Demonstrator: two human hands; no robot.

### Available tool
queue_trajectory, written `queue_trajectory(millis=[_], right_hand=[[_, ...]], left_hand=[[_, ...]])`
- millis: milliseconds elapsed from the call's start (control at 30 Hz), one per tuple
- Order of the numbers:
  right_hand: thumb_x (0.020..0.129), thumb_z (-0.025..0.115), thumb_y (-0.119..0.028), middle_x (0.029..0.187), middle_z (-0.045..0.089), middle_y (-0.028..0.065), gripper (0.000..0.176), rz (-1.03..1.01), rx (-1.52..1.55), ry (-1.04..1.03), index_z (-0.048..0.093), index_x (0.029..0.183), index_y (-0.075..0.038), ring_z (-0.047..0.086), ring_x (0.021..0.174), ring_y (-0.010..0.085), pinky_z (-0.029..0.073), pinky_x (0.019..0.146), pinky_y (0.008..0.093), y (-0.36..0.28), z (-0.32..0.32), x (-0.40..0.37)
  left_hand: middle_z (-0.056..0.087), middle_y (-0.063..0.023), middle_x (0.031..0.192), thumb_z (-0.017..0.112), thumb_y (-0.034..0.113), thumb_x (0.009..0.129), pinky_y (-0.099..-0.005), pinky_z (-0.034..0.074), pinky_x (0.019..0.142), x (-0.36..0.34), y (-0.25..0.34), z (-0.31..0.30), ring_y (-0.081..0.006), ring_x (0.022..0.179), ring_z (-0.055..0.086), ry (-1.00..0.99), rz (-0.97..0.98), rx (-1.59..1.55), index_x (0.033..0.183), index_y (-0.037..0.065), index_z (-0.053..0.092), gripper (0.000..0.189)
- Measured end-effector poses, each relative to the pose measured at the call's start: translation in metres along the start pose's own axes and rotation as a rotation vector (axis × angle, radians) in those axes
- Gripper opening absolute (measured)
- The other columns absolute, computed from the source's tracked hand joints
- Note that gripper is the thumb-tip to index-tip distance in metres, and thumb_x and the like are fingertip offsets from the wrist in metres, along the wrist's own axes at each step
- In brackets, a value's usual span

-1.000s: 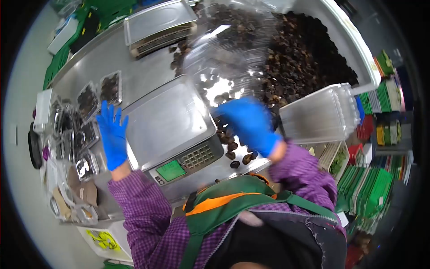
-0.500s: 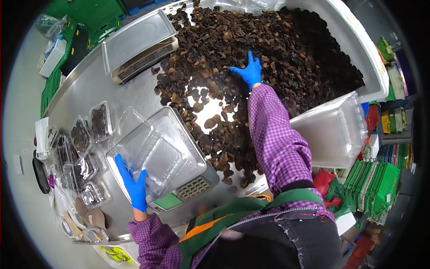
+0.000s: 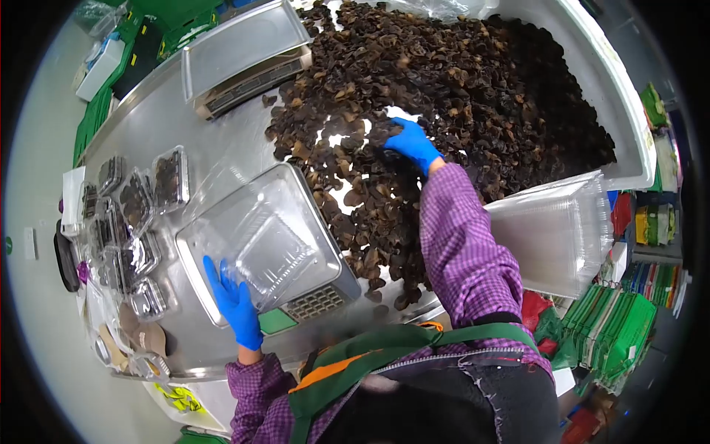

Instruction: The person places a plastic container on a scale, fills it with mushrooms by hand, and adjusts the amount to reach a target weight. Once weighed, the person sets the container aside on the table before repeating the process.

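My left hand (image 3: 235,303), in a blue glove, rests at the near-left edge of a clear plastic clamshell box (image 3: 270,251), fingers spread. The opened box lies on the steel platform of a digital scale (image 3: 296,196), its lid towards the far left. My right hand (image 3: 416,144), also gloved in blue, is among dark brown wood ear mushrooms (image 3: 384,66). Its fingers are bent and point left, with a gap between thumb and fingers; the fingertips are partly hidden among the pieces. Bare white tray bottom shows just beyond this hand.
Several filled clear boxes (image 3: 170,177) stand on the steel table (image 3: 222,152) at left. A second scale (image 3: 248,48) is at the back left. Stacked clear plastic lids or boxes (image 3: 551,237) lean at the white tray's (image 3: 632,155) right edge. Green crates (image 3: 614,325) stand beyond, lower right.
My right hand has drawn back slightly towards me, its fingers bending, and a white patch has opened beyond it. My left hand stays by the box. The view has shifted a little.
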State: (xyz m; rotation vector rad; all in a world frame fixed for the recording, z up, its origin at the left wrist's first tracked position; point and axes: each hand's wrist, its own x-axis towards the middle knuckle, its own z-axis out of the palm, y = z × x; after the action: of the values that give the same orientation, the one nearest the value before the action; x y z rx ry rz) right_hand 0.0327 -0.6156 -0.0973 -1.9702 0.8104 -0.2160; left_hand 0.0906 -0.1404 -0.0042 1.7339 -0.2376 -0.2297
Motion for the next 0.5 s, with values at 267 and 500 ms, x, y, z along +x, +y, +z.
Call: queue_trajectory(millis=[267, 500], right_hand=[[0.072, 0.076, -0.002, 0.095, 0.067, 0.0066, 0.061, 0.155, 0.647, -0.096, 0.046, 0.124, 0.007, 0.064, 0.083, 0.0138, 0.052, 0.074, 0.0252, -0.146, 0.014, -0.128], [0.062, 0.082, -0.013, 0.117, 0.054, 0.0153, 0.066, -0.479, 0.111, 0.02, 0.054, 0.121, -0.007, 0.053, 0.11, 0.0274, 0.044, 0.095, 0.0362, -0.197, 0.152, -0.185]], left_hand=[[0.032, -0.0127, 0.148, 0.033, -0.017, 0.071, -0.0379, 0.013, 0.115, 0.017, 0.021, 0.028, -0.0258, 0.141, 0.021, -0.028, 0.293, 0.002, 0.143, -0.001, 0.03, 0.074], [0.035, -0.0138, 0.146, 0.034, -0.018, 0.068, -0.0356, 0.014, 0.115, 0.011, 0.014, 0.026, -0.0243, 0.14, 0.025, -0.085, 0.32, -0.084, 0.139, 0.001, 0.039, 0.074]])
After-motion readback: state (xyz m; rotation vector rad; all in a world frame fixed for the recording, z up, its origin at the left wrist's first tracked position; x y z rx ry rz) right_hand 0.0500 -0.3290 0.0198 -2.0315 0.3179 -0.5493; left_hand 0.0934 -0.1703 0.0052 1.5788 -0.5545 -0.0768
